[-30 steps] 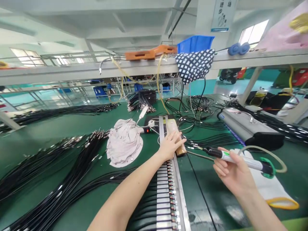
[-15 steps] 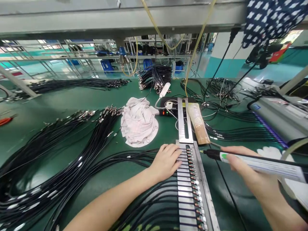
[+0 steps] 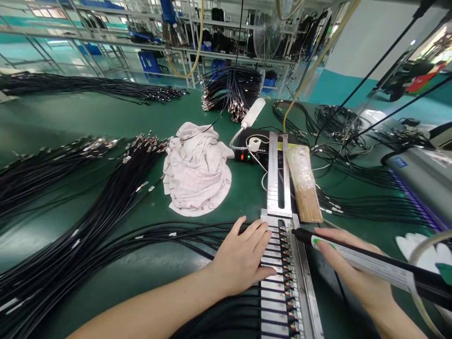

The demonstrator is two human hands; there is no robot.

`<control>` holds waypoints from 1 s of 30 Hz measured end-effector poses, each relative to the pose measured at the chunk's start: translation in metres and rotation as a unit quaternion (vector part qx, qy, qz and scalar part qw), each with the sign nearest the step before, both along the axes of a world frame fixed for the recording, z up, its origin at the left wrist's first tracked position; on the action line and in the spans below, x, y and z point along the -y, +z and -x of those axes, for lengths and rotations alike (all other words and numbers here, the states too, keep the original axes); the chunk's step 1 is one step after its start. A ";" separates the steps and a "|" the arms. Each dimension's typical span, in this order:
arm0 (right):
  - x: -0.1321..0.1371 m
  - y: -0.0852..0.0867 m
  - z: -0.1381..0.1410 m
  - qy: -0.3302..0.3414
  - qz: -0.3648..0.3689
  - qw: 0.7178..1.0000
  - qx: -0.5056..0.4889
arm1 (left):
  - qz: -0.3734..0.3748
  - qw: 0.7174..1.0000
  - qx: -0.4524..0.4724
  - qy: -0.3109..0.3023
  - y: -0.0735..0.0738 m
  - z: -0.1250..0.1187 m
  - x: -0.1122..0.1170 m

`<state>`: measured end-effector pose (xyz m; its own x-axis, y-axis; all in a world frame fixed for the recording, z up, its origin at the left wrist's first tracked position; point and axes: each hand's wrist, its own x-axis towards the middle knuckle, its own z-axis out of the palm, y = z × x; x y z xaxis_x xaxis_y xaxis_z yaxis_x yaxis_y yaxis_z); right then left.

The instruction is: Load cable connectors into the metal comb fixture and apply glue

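Observation:
My left hand [image 3: 243, 256] lies flat, fingers stretched out, on the black cables where they enter a long metal fixture [image 3: 282, 263]. The fixture holds a row of cable ends with small connectors. My right hand [image 3: 353, 273] grips a pen-like tool [image 3: 363, 261] with a black tip, a white body and a green mark. Its tip rests at the fixture's right edge, near the top connectors. A pale hose [image 3: 420, 263] loops from the tool's rear end.
Bundles of black cables [image 3: 88, 226] spread over the green table [image 3: 35, 127]. A crumpled white cloth [image 3: 196, 169], a small black box [image 3: 252, 150] with red lights and a wrapped wooden block [image 3: 304, 188] lie behind the fixture. A grey machine [image 3: 423, 179] stands at right.
The view has dropped from the shelf to the table. My left hand slid back from the wooden block onto the fixture. The tool's tip moved left to the fixture's edge.

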<state>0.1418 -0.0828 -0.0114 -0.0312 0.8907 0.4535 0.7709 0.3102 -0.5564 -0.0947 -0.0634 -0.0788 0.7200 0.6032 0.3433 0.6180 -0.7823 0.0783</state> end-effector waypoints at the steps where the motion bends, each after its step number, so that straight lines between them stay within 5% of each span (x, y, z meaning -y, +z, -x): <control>1: 0.000 -0.001 0.000 0.000 0.002 1.000 -0.001 | 0.000 1.000 -0.003 0.001 0.000 0.000 0.000; 30: -0.002 -0.010 -0.007 -0.005 0.059 0.998 0.001 | -0.002 1.000 -0.025 0.015 0.000 0.001 0.000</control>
<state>0.1489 -0.0810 -0.0211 -0.0220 0.9383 0.3451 0.7745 0.2343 -0.5876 -0.0956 -0.0637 -0.0786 0.7182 0.6233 0.3092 0.6439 -0.7638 0.0440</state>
